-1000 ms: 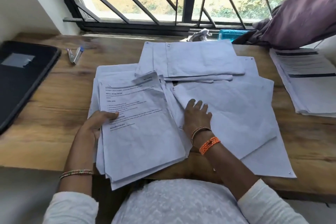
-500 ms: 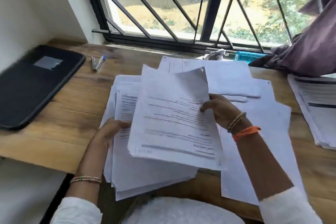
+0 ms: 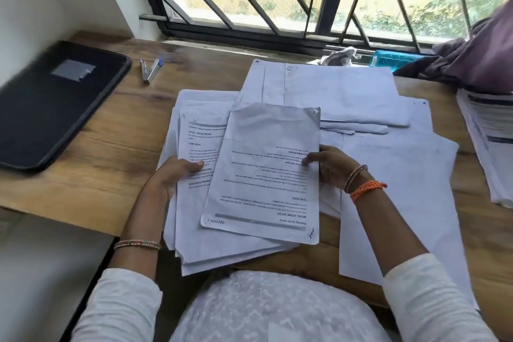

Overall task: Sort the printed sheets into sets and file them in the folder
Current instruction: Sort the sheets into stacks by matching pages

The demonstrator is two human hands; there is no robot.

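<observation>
A printed sheet with upside-down text is held over the desk's front; my right hand pinches its right edge. Under it lies a stack of printed sheets, and my left hand grips that stack at its left edge, thumb on top. Blank-side sheets spread out to the right, and more sheets lie fanned behind. A black folder lies closed at the far left of the desk.
A stapler lies between the folder and the papers. Another pile of printed sheets sits at the right edge. A purple curtain and a blue object lie by the barred window.
My right hand has lifted one sheet off the stack, turned it over and lowered it flatter over the stack. My left hand has kept its hold on the stack's left edge.
</observation>
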